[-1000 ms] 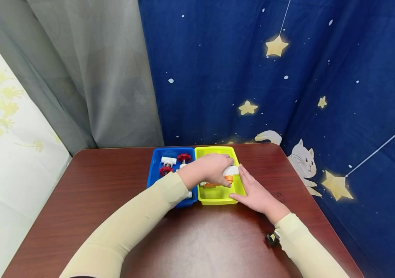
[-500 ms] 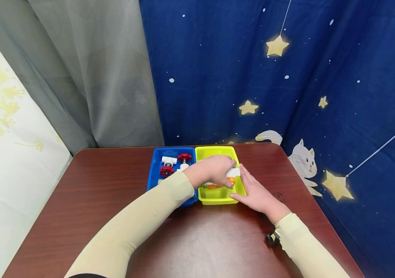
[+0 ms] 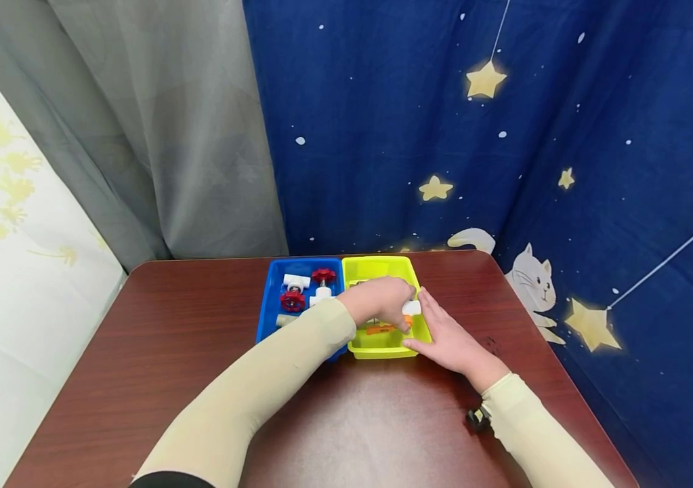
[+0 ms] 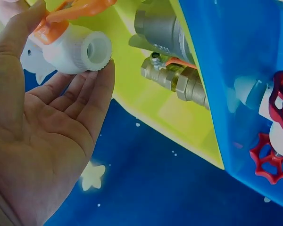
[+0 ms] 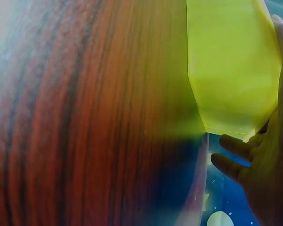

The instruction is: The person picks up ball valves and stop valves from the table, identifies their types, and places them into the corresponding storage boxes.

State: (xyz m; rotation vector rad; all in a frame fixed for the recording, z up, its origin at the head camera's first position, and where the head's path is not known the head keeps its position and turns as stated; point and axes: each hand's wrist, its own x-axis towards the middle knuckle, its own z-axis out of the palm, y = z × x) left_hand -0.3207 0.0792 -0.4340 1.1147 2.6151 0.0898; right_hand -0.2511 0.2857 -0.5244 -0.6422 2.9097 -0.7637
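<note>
My left hand (image 3: 383, 299) is over the yellow bin (image 3: 383, 353), holding a white plastic ball valve (image 4: 74, 51) with an orange lever handle. In the left wrist view the thumb lies by the orange handle and the fingers are under the white body. My right hand (image 3: 451, 340) rests against the bin's right side with its fingers extended. Metal valves (image 4: 172, 77) lie inside the yellow bin, one with an orange lever; the left hand partly hides them in the head view.
A blue bin (image 3: 265, 308) stands against the yellow bin's left side. White valves with red handwheels (image 3: 292, 301) and a beige piece (image 3: 286, 320) lie in it. Brown tabletop (image 3: 346, 420) spreads in front; curtains (image 3: 383, 135) hang behind.
My left hand and the valve have shifted slightly right and nearer to me within the yellow bin. The left sleeve uncovers more of the blue bin's contents. My right hand stays put.
</note>
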